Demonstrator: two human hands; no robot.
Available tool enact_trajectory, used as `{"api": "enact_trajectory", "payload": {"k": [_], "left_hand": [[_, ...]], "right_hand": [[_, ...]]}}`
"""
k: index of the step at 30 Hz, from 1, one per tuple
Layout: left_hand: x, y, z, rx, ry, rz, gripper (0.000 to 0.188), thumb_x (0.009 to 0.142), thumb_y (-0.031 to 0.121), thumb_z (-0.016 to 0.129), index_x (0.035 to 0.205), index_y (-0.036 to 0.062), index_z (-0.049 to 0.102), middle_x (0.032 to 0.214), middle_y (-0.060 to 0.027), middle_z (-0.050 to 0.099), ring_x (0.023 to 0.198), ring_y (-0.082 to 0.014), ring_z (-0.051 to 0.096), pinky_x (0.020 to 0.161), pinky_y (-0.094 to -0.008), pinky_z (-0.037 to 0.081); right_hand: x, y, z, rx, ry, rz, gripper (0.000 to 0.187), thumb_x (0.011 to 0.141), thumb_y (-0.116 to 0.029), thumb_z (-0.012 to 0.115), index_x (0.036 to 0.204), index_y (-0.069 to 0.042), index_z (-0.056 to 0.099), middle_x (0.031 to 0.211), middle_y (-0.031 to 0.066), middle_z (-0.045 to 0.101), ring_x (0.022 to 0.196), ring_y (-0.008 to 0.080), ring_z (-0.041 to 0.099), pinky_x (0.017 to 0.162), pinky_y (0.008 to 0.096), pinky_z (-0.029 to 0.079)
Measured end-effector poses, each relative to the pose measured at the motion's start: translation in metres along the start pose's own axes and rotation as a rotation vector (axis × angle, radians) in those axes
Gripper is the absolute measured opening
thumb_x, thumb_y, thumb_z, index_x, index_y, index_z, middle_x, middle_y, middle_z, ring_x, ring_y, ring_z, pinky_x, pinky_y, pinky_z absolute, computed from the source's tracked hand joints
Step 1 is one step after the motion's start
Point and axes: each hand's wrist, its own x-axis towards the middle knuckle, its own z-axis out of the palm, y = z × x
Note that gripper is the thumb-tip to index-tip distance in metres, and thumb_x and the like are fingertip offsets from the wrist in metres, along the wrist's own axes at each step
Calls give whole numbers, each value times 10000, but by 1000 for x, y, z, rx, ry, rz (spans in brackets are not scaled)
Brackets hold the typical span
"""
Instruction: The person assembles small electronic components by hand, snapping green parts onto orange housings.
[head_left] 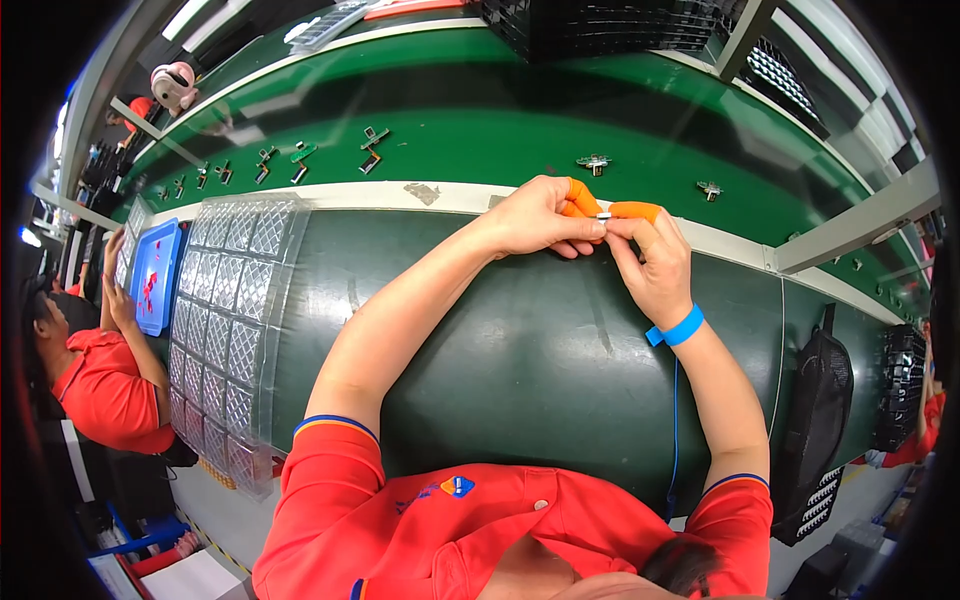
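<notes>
My left hand (545, 217) and my right hand (655, 250) meet over the far edge of the dark green table. Orange finger covers (638, 210) sit on fingers of both hands. Between the pinched fingertips is a small part with a white and silvery face (603, 216); its exact kind is too small to tell. Both hands are closed on it. A blue wrist strap (682, 327) with a cord circles my right wrist. Just beyond the hands, a small circuit board assembly (594, 163) lies on the green conveyor belt (480, 120).
More small board assemblies (372, 150) lie along the belt, another (709, 190) at right. Clear plastic trays (225, 330) stand at left beside a blue tray (157, 280) with red bits, near a co-worker (110, 380). A black mesh bag (820, 400) lies at right. Metal posts (860, 215) frame the bench.
</notes>
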Motion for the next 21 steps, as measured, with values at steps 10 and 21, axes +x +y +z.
{"api": "enact_trajectory", "payload": {"k": [10,21], "left_hand": [[3,-6,1,213,32,70,194,836,143,669,961,36,566,833,-27,629,695,-69,562,590,-210,484],[22,-9,-32,657,578,380,231,785,116,672,966,-4,596,788,-80,634,628,-141,585,591,-286,483]], "right_hand": [[-10,18,1,587,-326,593,189,867,-116,603,986,4,519,803,6,542,620,45,476,510,197,399],[0,6,0,690,-220,801,314,909,-223,554,1134,-13,491,948,55,597,694,64,530,590,204,443]]}}
